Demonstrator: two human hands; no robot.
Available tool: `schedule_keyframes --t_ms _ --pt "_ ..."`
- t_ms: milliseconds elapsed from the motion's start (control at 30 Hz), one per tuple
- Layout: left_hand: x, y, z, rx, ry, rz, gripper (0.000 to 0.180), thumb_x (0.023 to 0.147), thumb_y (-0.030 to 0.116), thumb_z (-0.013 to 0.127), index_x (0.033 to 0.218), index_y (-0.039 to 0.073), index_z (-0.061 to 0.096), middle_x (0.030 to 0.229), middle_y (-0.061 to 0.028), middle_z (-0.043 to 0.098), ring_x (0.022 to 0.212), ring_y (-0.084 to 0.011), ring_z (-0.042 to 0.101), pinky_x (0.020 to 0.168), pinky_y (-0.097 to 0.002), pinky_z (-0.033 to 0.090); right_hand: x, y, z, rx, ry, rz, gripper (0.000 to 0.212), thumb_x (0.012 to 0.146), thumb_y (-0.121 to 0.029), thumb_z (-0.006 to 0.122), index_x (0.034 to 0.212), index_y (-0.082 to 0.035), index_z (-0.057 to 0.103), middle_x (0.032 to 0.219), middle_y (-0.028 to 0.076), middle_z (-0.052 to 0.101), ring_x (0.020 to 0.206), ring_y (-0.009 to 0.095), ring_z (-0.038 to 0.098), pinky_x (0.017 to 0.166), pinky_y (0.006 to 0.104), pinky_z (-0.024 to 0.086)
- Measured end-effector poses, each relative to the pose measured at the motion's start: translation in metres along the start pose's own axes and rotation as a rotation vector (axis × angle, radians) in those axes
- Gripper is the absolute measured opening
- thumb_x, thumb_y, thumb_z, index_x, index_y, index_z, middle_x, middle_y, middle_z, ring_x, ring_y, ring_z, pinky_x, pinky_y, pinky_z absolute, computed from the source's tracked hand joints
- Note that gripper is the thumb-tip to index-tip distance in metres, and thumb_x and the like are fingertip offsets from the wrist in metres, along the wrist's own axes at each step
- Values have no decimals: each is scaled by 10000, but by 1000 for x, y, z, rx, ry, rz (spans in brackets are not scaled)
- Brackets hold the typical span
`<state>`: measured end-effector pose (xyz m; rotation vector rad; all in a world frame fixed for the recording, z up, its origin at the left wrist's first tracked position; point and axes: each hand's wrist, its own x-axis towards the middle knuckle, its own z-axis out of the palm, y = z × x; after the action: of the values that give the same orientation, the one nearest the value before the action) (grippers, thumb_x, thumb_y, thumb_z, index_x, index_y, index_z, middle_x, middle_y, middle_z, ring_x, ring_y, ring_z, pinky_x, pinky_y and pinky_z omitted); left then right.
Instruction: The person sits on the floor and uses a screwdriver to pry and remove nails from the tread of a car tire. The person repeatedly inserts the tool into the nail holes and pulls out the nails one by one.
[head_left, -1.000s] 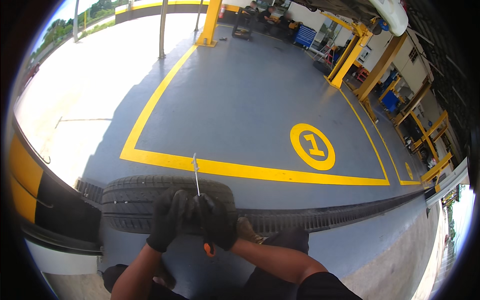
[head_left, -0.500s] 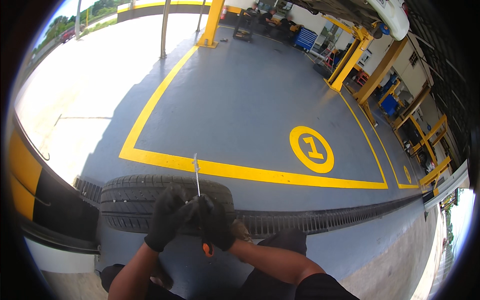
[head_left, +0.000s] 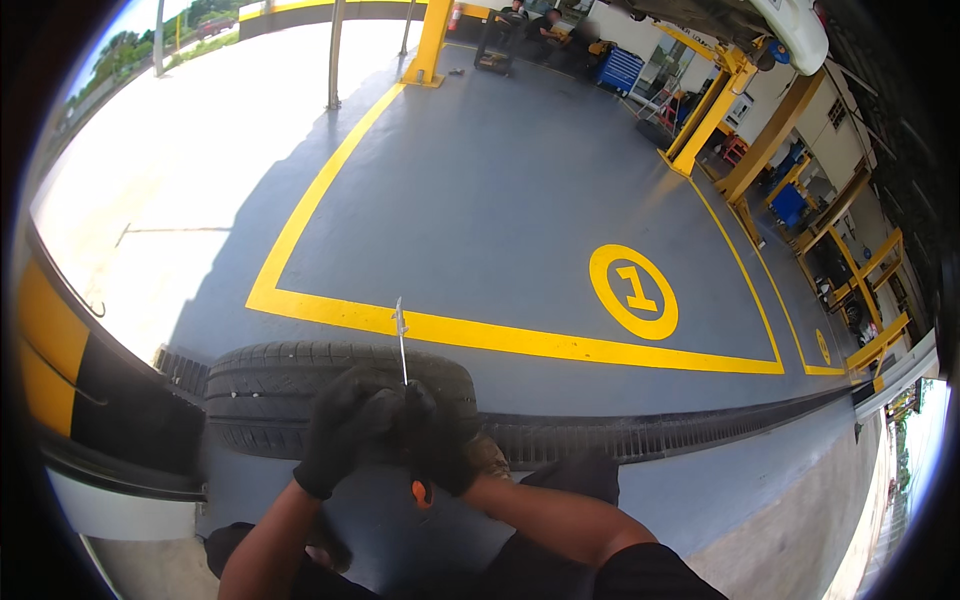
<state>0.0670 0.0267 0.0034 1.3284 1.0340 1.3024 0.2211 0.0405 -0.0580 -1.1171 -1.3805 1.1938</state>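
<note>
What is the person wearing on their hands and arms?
Both hands wear snug black work gloves: the left hand and the right hand. The gloves end at the wrists. The forearms are bare, and a dark short sleeve shows on the right arm.

An upright black rubber tyre [head_left: 340, 400] stands on the grey painted floor [head_left: 500, 200], a long metal drain grate [head_left: 660, 432] running off to its right. Both gloved hands, left hand [head_left: 335, 430] beside right hand [head_left: 435, 440], rest on the tyre's tread, with a thin metal tool shaft [head_left: 401, 340] rising between them.

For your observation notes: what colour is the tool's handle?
Orange, on the thin metal tool's handle, seen below the gloved hands in the head view.
</note>
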Motion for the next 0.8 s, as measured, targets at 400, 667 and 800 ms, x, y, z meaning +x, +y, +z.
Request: schedule_keyframes --t_ms 400,667,800 --pt "2 0 2 87 -1 38 140 949 14 669 1079 48 630 998 -15 639 891 -68 607 780 -253 513 -2 -27 -8 -149 38 -173 251 1079 -209 554 1009 13 645 794 129 620 708 169 531 681 352 463" --pt "3 11 1 -6 8 -59 151 958 -18 635 1095 46 628 970 -10 640 841 -58 606 745 -220 507 -4 -22 -4 -160 28 -335 257 1094 -209 537 1015 13 639 800 89 602 738 126 534 679 332 460" --pt "6 16 3 37 -32 -23 124 978 8 619 1097 40 635 993 -17 637 848 -62 605 743 -222 505 -3 -22 -3 -147 34 -243 263 1094 -216 542 1011 14 641 784 83 607 742 104 538 670 336 461"
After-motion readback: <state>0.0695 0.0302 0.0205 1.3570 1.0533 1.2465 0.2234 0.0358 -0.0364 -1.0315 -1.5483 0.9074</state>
